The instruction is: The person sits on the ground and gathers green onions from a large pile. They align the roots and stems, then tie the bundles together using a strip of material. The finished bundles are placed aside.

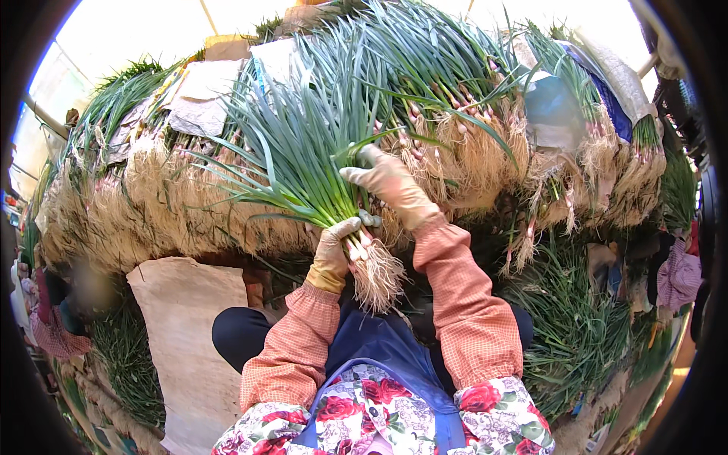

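My left hand [334,250], in a pale, stained glove, grips a bunch of green garlic plants [318,199] just above the bulbs. The long leaves fan up and away from me. Below the fist hang the small white bulbs [359,245] and their tangled pale roots [378,278]. My right hand [392,179], also gloved, is raised beside the leaves on the right. Its thumb and forefinger stand apart, and a yellow-green leaf [372,138] crosses at the fingertips. Whether those fingers pinch the leaf is not clear.
Before me rises a long heap of garlic plants [142,176], roots facing me. Paper sheets [205,85] lie on it. A brown sheet [193,341] lies at my left, loose green leaves [569,330] at my right. People in checked sleeves [679,273] are at both sides.
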A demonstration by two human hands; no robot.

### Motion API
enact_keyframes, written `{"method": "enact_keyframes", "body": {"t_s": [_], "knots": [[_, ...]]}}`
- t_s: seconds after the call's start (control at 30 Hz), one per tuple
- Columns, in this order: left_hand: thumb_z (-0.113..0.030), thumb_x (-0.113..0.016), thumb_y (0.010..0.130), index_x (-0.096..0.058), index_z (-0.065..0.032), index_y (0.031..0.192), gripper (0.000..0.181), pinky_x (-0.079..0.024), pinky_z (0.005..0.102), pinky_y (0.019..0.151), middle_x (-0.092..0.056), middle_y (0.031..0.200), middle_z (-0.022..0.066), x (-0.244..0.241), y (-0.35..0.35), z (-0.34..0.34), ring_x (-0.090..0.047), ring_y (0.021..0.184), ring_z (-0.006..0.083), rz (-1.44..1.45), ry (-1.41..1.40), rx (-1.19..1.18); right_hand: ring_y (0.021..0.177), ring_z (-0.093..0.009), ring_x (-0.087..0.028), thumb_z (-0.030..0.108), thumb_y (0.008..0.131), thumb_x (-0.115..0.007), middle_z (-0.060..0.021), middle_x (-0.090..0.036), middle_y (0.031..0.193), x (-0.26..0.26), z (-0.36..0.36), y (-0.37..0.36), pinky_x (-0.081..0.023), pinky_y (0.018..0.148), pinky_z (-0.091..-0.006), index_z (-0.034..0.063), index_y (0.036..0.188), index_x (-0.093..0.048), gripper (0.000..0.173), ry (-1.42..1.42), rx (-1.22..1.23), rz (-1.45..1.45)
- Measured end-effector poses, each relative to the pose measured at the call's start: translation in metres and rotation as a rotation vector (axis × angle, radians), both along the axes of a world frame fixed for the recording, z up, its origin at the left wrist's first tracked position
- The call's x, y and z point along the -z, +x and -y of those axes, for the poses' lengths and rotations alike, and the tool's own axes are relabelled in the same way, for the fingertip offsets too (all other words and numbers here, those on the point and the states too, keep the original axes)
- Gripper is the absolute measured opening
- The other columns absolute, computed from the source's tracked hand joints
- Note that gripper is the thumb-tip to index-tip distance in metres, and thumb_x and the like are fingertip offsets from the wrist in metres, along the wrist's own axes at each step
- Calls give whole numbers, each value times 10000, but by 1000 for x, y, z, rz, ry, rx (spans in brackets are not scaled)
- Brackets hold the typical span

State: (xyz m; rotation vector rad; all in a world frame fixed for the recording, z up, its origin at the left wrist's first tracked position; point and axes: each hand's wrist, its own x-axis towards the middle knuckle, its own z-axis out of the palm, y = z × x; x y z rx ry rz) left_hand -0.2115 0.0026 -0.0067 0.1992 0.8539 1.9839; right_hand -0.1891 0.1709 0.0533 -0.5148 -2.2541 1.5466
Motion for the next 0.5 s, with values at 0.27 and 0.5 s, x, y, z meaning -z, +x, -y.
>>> {"method": "enact_keyframes", "body": {"t_s": [0.27,0.5], "knots": [[-83,-644,811,-664,33,929,167,-544,271,522,-685,783,107,11,-12,12,-624,542,182,80,-41,-61,571,-44,-562,140,876,-720,5,-655,759,-22,37,49,-381,452,-172,43,1056,-675,209,-825,-210,-56],[-118,-591,841,-666,54,870,190,-543,284,582,-666,723,136,-22,9,4,-612,558,180,96,-42,-91,808,-54,-564,27,902,-653,1,-640,935,6,26,32,-486,659,-226,13,1053,-692,156,-99,-50,-362]]}}
